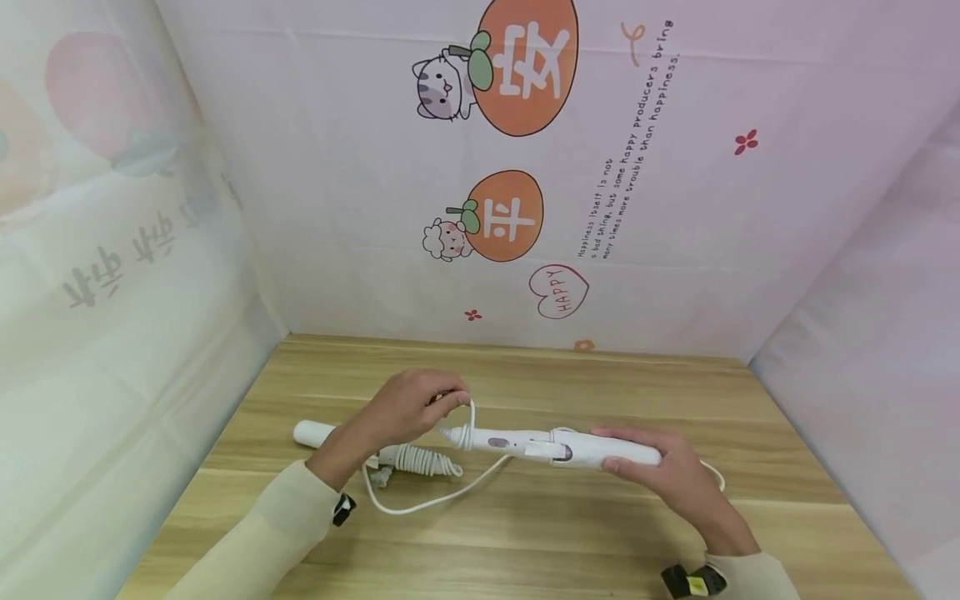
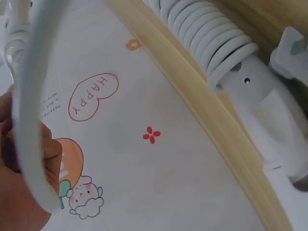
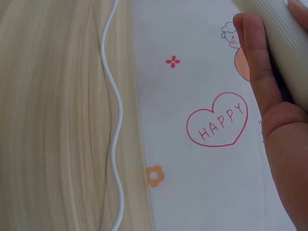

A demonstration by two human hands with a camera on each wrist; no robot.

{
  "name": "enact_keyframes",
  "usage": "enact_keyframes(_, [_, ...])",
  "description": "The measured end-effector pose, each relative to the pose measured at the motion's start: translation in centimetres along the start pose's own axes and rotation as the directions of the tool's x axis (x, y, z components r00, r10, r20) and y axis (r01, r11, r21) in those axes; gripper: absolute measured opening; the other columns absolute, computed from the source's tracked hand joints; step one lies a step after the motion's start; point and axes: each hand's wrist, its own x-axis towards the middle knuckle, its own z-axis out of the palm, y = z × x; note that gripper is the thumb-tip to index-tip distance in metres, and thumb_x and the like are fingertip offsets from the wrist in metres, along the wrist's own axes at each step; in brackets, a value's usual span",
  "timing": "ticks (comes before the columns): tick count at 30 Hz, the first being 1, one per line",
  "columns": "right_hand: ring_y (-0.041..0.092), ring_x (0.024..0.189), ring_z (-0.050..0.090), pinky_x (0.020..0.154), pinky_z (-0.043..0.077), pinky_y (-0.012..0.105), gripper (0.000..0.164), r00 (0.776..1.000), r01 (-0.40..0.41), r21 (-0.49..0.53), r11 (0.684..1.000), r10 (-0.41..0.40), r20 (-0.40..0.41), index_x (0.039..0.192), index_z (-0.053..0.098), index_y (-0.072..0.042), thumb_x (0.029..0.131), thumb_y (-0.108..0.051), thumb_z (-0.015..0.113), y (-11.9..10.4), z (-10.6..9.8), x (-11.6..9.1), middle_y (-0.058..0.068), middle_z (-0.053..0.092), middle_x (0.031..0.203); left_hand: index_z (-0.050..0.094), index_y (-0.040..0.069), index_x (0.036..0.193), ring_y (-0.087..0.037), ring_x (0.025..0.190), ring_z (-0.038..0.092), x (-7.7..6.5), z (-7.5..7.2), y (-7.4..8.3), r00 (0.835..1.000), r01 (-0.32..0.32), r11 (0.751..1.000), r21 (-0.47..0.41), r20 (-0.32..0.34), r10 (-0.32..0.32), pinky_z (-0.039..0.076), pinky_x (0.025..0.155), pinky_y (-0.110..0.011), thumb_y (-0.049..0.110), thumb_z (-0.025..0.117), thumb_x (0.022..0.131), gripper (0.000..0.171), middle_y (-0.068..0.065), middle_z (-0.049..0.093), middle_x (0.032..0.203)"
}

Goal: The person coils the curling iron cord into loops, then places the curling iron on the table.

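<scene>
My right hand (image 1: 663,467) grips the thick white end of a curling iron (image 1: 517,443), held level above the table. Between thumb and fingers, my left hand (image 1: 412,406) pinches the iron's white cord (image 1: 442,501) just above the handle's cord end, where a few loops go round it. From there the cord sags in a long curve beneath the iron. Another white curling iron (image 1: 311,432) lies at the left, partly hidden by my left forearm. Tight coils of cord (image 2: 211,38) wrap its handle, and a plug (image 1: 381,477) sits beside it.
The wooden table (image 1: 480,550) meets a printed cloth backdrop (image 1: 375,283) at its far edge. Cloth walls rise at the left (image 1: 150,375) and right (image 1: 885,375). A stretch of cord (image 3: 118,125) runs along the table near the right hand.
</scene>
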Motion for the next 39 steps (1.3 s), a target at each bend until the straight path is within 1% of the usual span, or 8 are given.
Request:
enact_keyframes(4, [0.006,0.090,0.070,0.072,0.061,0.029,0.034,0.999,0.034,0.058,0.998,-0.033,-0.013,0.128,0.080,-0.005,0.094,0.000,0.081,-0.1,-0.3,-0.3,-0.019,0.079,0.118,0.080,0.020,0.105,-0.003,0.066,0.048,-0.1,0.2,-0.9,0.994,0.085,0.976,-0.198,0.086,-0.069,0.046,0.068,-0.026,0.027,0.064,0.112,0.019,0.003,0.063,0.077])
enact_keyframes(12, [0.002,0.098,0.069,0.077,0.058,0.022,0.040,0.991,0.114,0.141,0.983,-0.102,-0.089,0.128,0.079,-0.003,0.092,0.013,0.075,0.1,-0.3,-0.3,-0.016,0.080,0.123,0.079,0.009,0.110,-0.008,0.074,0.053,-0.2,1.1,-1.4,0.977,0.195,0.835,-0.515,0.175,-0.120,0.050,0.070,-0.023,0.020,0.058,0.115,0.024,-0.001,0.068,0.090])
enact_keyframes(16, [0.003,0.098,0.069,0.077,0.058,0.022,0.040,0.990,0.074,0.199,0.977,-0.049,-0.129,0.128,0.080,-0.006,0.093,0.012,0.073,0.0,-0.1,-0.1,-0.016,0.079,0.122,0.074,-0.006,0.123,-0.008,0.073,0.056,-0.7,2.5,-1.3,0.973,0.225,0.760,-0.610,0.180,-0.144,0.049,0.063,-0.020,0.006,0.051,0.115,0.027,-0.011,0.073,0.097])
enact_keyframes(19, [0.006,0.098,0.070,0.078,0.061,0.023,0.038,0.988,0.024,0.286,0.958,0.022,-0.156,0.129,0.079,-0.006,0.096,0.012,0.071,-0.2,0.2,0.1,-0.014,0.079,0.122,0.071,-0.009,0.117,-0.007,0.064,0.045,-1.0,3.6,-0.9,0.973,0.230,0.745,-0.626,0.163,-0.163,0.038,0.056,-0.020,0.009,0.048,0.116,0.029,-0.009,0.065,0.084])
enact_keyframes(25, [0.003,0.099,0.071,0.080,0.061,0.020,0.035,0.966,-0.049,0.297,0.954,0.121,-0.228,0.133,0.076,0.000,0.098,0.002,0.077,-0.7,0.7,0.7,-0.013,0.080,0.120,0.075,0.012,0.126,-0.006,0.061,0.043,-0.8,4.6,0.3,0.972,0.235,0.809,-0.539,0.139,-0.189,0.040,0.058,-0.021,0.024,0.045,0.120,0.033,0.003,0.059,0.076])
enact_keyframes(29, [0.002,0.096,0.070,0.076,0.059,0.020,0.037,0.944,-0.065,0.178,0.982,0.119,-0.308,0.133,0.076,0.000,0.097,-0.003,0.081,-0.9,0.8,0.9,-0.019,0.080,0.116,0.068,0.014,0.092,-0.004,0.058,0.041,-0.7,4.4,1.1,0.977,0.214,0.876,-0.432,0.101,-0.189,0.038,0.058,-0.022,0.022,0.047,0.119,0.035,0.006,0.056,0.070])
enact_keyframes(32, [0.002,0.093,0.072,0.073,0.059,0.020,0.036,0.928,-0.059,0.136,0.989,0.105,-0.359,0.133,0.076,0.001,0.097,-0.003,0.081,-1.0,0.9,1.0,-0.022,0.079,0.113,0.061,0.017,0.083,-0.001,0.062,0.047,-0.7,4.2,1.6,0.983,0.186,0.917,-0.353,0.073,-0.171,0.042,0.063,-0.023,0.022,0.048,0.119,0.038,0.009,0.054,0.067])
enact_keyframes(39, [0.001,0.095,0.073,0.074,0.060,0.020,0.039,0.918,-0.113,0.060,0.992,0.127,-0.377,0.133,0.077,-0.003,0.097,-0.013,0.085,-0.2,0.8,1.3,-0.028,0.077,0.108,0.078,0.011,0.117,0.002,0.057,0.032,-1.2,3.2,2.0,0.996,0.088,0.981,-0.175,0.023,-0.085,0.035,0.057,-0.020,0.023,0.051,0.117,0.029,0.013,0.043,0.066])
